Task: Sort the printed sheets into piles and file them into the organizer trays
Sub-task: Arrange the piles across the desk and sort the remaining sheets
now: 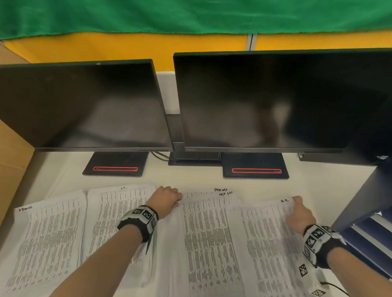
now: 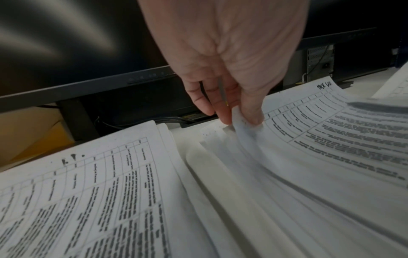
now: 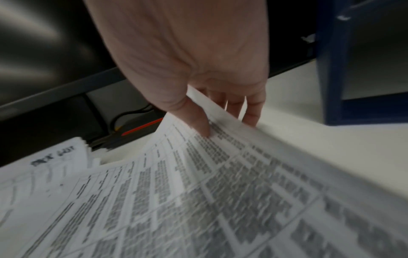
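Note:
Several piles of printed sheets lie side by side on the white desk (image 1: 319, 184). My left hand (image 1: 168, 200) pinches the top left corner of the "Task list" sheet (image 1: 207, 235). In the left wrist view the left hand (image 2: 239, 118) curls that corner up from the sheet (image 2: 331, 132). My right hand (image 1: 300, 215) grips the top right corner of the "H.R." sheet (image 1: 270, 247). In the right wrist view the right hand (image 3: 223, 124) has its thumb on top of that sheet (image 3: 220, 192), fingers beneath, and the edge is raised. The dark blue organizer trays (image 1: 379, 229) stand at the right.
An "I.T." pile (image 1: 116, 213) and another pile (image 1: 45, 244) lie to the left. Two dark monitors (image 1: 73, 105) (image 1: 279, 102) on black stands (image 1: 115, 164) block the back of the desk. A cardboard box (image 1: 3, 160) walls the left side. The organizer's frame (image 3: 331, 69) is close to my right hand.

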